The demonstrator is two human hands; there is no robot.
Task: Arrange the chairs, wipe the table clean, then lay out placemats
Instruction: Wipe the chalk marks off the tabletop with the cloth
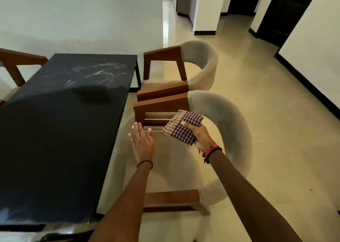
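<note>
Head view: cloth in hand beside the table, wiping not started.
Right hand (199, 137) grips a folded purple checked cloth (183, 126) over the near armchair (226, 131); left hand (142, 142) is open, fingers spread, holding nothing, above the chair seat just beside the black table (60, 131). Tabletop still shows white smears (99, 72) at the far end, so wiping looks undone. Near and far armchair (200, 65) sit side by side along the table's right edge, another chair (12, 63) on the left. No placemats visible; chairs roughly placed, judging by position.
</note>
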